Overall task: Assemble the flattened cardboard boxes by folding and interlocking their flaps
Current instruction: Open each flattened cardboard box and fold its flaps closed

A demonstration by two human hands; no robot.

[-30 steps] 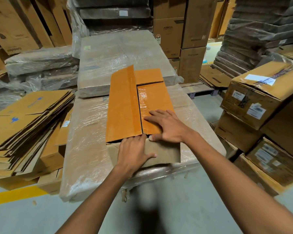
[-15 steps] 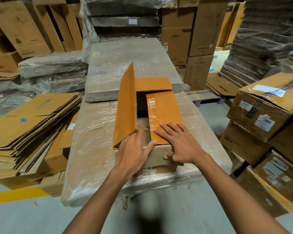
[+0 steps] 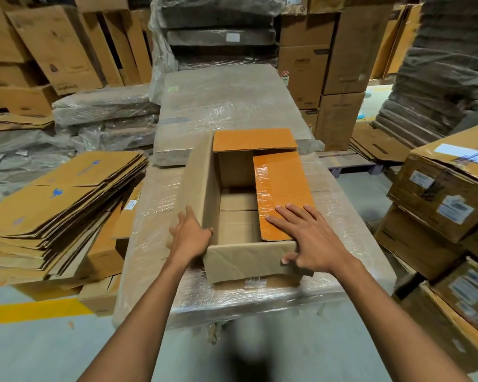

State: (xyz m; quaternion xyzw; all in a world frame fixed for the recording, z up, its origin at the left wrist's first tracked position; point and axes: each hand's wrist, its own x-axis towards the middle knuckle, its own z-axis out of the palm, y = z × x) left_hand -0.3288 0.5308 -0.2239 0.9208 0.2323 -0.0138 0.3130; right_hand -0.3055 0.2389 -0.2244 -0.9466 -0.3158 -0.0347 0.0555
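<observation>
The left grip (image 3: 189,235) grasps the left flap (image 3: 198,175) of the box (image 3: 249,260) near the front corner, with the thumb hooked over the edge and the fingers laid along the outer face. That flap stands nearly upright, its brown side facing inward. The right grip (image 3: 312,239) is released: its fingers lie straight and press down on the orange right flap (image 3: 280,188), which is folded over the opening, while the thumb touches the box's near wall. The far flap (image 3: 254,140), also orange, is folded inward and meets the right flap's far end; which one lies on top cannot be told. Between the flaps the brown floor of the box shows.

The box sits on a plastic-wrapped bundle (image 3: 149,244) that serves as the worktop. A second wrapped bundle (image 3: 232,100) lies just behind it. To the left is a stack of flattened boxes (image 3: 53,205), and to the right are labelled cartons (image 3: 453,194). A yellow line (image 3: 31,310) crosses the floor at lower left.
</observation>
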